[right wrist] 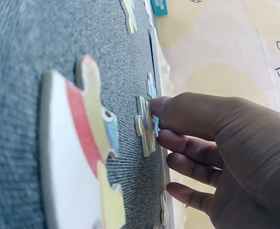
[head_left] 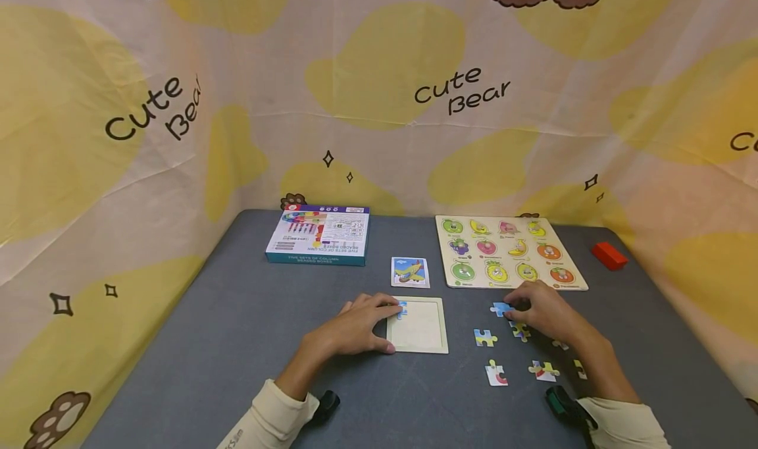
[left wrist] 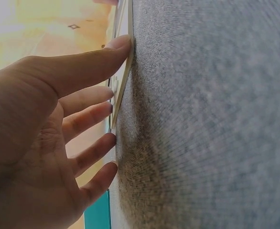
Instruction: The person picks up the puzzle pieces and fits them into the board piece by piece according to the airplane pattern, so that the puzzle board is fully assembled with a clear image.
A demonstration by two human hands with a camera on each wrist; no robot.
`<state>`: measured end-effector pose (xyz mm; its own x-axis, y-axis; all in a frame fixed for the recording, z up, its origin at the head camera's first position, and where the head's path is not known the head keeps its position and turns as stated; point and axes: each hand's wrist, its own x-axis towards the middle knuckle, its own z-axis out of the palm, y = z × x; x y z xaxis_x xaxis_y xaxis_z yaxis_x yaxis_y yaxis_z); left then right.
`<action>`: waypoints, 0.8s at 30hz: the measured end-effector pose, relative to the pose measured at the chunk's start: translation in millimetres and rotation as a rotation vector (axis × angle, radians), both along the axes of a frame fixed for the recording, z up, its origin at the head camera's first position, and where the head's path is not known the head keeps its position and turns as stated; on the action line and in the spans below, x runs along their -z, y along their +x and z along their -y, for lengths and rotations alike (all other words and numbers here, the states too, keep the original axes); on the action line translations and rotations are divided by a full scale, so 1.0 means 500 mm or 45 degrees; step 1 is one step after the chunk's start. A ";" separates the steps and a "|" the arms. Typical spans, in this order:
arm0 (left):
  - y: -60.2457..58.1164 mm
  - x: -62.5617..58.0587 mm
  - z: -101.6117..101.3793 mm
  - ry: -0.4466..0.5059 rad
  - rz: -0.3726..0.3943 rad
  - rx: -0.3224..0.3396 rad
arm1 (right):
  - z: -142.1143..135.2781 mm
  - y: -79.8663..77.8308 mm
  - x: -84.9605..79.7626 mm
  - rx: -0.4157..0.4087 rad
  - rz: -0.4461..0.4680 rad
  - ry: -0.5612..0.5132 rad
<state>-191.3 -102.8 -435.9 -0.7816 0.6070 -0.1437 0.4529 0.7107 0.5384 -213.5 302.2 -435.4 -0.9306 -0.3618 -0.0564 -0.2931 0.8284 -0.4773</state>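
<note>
- While the left hand (head_left: 358,324), fingers loosely extended, touches the puzzle tray (head_left: 422,332) at lower centre, the right hand (head_left: 546,312) pinches a blue puzzle piece (head_left: 500,309) farther right.
- Step in hand — apparently picking up this piece.
- Next move — probably calls for level carriage leftward, then careful alignment.

Worktop (head_left: 237,357): matt, cloth-like, with a fine, slightly rough weave in close view. Tray (head_left: 419,334): thin, pale, wood-like board; smooth, matt. Puzzle pieces (head_left: 485,338): stiff board, wood or thick card, impossible to tell; smooth printed faces, plain pale cut edges. Box (head_left: 316,235): card, smooth printed finish. Picture card (head_left: 410,278): flat, smooth, printed. Fruit board (head_left: 474,232): wood-like, smooth printed face. Block (head_left: 608,256): smooth; plastic or painted wood, unclear. Curtain (head_left: 379,60): printed cloth, matt, lightly creased. Sleeves (head_left: 275,413): soft matt cloth.
</note>
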 end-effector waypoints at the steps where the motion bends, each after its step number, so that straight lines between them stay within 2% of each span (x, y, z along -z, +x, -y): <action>1: 0.000 0.000 0.000 0.000 -0.004 0.003 | 0.001 -0.001 0.000 0.003 0.007 0.005; 7: -0.001 0.000 0.001 -0.005 -0.023 0.018 | 0.006 -0.002 -0.001 0.038 0.029 0.007; 12: -0.003 0.003 -0.001 -0.009 -0.025 0.015 | 0.014 0.001 0.000 0.033 -0.043 0.005; 16: -0.002 0.004 0.000 -0.009 -0.024 0.010 | 0.032 0.003 -0.002 0.007 -0.102 0.003; 24: 0.001 0.000 -0.001 0.002 -0.012 0.004 | 0.087 0.009 -0.008 -0.041 -0.102 -0.011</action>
